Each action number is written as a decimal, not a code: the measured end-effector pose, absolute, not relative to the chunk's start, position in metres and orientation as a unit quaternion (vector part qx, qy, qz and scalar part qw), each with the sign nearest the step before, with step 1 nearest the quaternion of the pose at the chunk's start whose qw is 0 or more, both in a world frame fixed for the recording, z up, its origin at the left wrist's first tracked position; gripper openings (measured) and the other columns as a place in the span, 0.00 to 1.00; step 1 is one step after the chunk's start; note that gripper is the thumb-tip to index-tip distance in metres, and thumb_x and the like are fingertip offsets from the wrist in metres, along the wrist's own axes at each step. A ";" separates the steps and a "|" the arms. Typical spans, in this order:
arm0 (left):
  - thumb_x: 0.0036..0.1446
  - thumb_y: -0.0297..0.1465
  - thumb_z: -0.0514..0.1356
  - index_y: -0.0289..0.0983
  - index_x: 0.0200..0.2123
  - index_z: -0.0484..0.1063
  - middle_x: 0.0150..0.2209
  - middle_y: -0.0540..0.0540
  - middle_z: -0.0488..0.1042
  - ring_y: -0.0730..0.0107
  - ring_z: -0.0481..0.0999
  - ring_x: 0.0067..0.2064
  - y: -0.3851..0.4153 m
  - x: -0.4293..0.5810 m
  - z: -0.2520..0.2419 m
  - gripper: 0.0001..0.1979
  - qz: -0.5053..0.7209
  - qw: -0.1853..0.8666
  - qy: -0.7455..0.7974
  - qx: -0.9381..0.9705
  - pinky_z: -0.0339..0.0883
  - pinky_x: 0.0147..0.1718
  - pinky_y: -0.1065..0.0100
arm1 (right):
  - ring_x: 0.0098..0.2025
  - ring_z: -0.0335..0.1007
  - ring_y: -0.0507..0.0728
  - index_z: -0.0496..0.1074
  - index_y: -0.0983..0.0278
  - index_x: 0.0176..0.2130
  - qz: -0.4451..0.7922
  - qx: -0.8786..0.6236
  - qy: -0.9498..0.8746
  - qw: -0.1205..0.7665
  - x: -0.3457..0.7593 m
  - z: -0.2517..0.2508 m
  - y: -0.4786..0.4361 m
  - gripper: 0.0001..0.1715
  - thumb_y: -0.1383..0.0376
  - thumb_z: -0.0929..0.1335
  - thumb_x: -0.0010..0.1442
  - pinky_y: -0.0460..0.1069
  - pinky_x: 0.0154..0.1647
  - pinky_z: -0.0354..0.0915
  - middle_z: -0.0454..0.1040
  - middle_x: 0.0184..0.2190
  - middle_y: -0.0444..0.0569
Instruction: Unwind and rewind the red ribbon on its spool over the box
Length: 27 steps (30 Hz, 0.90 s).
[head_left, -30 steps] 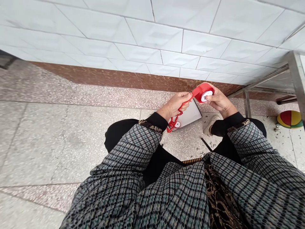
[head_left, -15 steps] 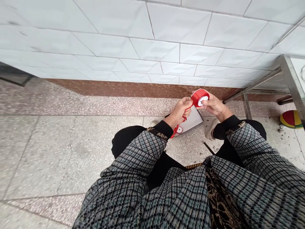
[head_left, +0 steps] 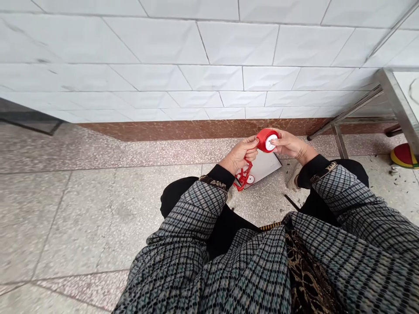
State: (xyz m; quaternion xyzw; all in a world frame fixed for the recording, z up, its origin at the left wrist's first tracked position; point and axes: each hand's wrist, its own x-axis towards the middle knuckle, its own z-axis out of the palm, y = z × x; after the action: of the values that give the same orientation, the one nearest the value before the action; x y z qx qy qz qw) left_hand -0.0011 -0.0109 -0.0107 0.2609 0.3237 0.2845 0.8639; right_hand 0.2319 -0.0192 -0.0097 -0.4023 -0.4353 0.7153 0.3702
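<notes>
White-tiled wall (head_left: 222,43) above a brown marbled skirting (head_left: 157,130); speckled stone floor (head_left: 85,218) below. Right side: metal frame (head_left: 397,107), its leg partly covering a multicoloured ball (head_left: 403,156) — small dark scraps (head_left: 395,174) scattered nearby. Thin dark strip (head_left: 292,202) on the floor. Far left: dark-edged object (head_left: 32,120) — identity unclear.

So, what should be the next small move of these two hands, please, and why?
Probably the left hand should draw the red ribbon gently away from the red roll. Its fingers pinch right at the roll's edge, with a loose length hanging below, while the right hand holds the roll with its thumb at the white disc.
</notes>
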 end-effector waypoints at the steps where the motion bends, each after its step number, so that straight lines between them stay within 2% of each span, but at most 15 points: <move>1: 0.65 0.32 0.76 0.39 0.36 0.71 0.18 0.64 0.51 0.83 0.45 0.16 -0.011 -0.004 -0.012 0.16 0.265 0.867 0.328 0.267 0.36 0.19 0.75 | 0.44 0.83 0.59 0.83 0.58 0.55 0.703 -0.408 -0.469 0.346 0.237 -0.005 -0.017 0.42 0.55 0.91 0.44 0.53 0.48 0.83 0.88 0.48 0.48; 6: 0.65 0.30 0.76 0.39 0.36 0.73 0.19 0.63 0.52 0.84 0.44 0.17 -0.014 -0.008 -0.023 0.13 0.176 0.865 0.348 0.317 0.35 0.19 0.74 | 0.51 0.83 0.65 0.89 0.56 0.50 0.574 -0.439 -0.662 0.196 0.258 0.011 -0.008 0.29 0.59 0.89 0.48 0.64 0.63 0.77 0.89 0.47 0.47; 8: 0.63 0.30 0.78 0.39 0.36 0.74 0.19 0.63 0.53 0.85 0.44 0.17 -0.015 -0.006 -0.028 0.14 0.153 0.860 0.355 0.334 0.34 0.20 0.74 | 0.49 0.83 0.66 0.90 0.53 0.48 0.542 -0.436 -0.701 0.156 0.261 0.009 -0.007 0.27 0.61 0.89 0.47 0.66 0.64 0.75 0.89 0.45 0.45; 10: 0.61 0.31 0.79 0.38 0.37 0.76 0.19 0.62 0.53 0.85 0.45 0.17 -0.016 -0.005 -0.032 0.15 0.138 0.859 0.355 0.342 0.33 0.20 0.74 | 0.46 0.83 0.66 0.90 0.52 0.47 0.535 -0.431 -0.713 0.138 0.261 0.005 -0.008 0.30 0.66 0.89 0.44 0.66 0.62 0.74 0.89 0.41 0.43; 13: 0.59 0.30 0.80 0.37 0.36 0.76 0.19 0.62 0.54 0.86 0.45 0.17 -0.015 -0.004 -0.032 0.15 0.127 0.862 0.351 0.344 0.33 0.20 0.74 | 0.45 0.82 0.67 0.91 0.51 0.47 0.538 -0.441 -0.702 0.153 0.259 0.001 -0.010 0.34 0.71 0.89 0.40 0.67 0.61 0.73 0.88 0.39 0.42; 18: 0.64 0.30 0.77 0.39 0.40 0.76 0.20 0.61 0.57 0.85 0.47 0.17 -0.013 -0.006 -0.022 0.12 0.223 0.831 0.378 0.341 0.34 0.20 0.75 | 0.48 0.81 0.68 0.89 0.54 0.46 0.523 -0.484 -0.672 0.199 0.264 -0.001 -0.011 0.26 0.69 0.87 0.46 0.69 0.64 0.73 0.87 0.42 0.45; 23: 0.66 0.34 0.76 0.38 0.30 0.71 0.20 0.60 0.55 0.86 0.46 0.18 -0.009 -0.013 -0.014 0.18 0.251 0.794 0.397 0.387 0.35 0.20 0.75 | 0.49 0.83 0.66 0.87 0.58 0.50 0.580 -0.492 -0.607 0.231 0.271 0.002 -0.009 0.26 0.63 0.86 0.52 0.67 0.62 0.77 0.88 0.47 0.49; 27: 0.67 0.36 0.76 0.37 0.27 0.71 0.20 0.60 0.54 0.85 0.45 0.19 -0.006 -0.020 -0.012 0.21 0.233 0.799 0.365 0.416 0.35 0.20 0.75 | 0.49 0.84 0.62 0.86 0.58 0.54 0.643 -0.465 -0.563 0.232 0.274 0.004 -0.008 0.32 0.58 0.88 0.51 0.61 0.59 0.79 0.89 0.50 0.50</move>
State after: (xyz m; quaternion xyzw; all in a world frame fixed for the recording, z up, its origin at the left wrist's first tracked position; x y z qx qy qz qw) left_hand -0.0201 -0.0057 -0.0116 0.4165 0.3646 0.2334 0.7995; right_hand 0.2740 -0.0077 0.0037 -0.4646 -0.5632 0.6429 0.2317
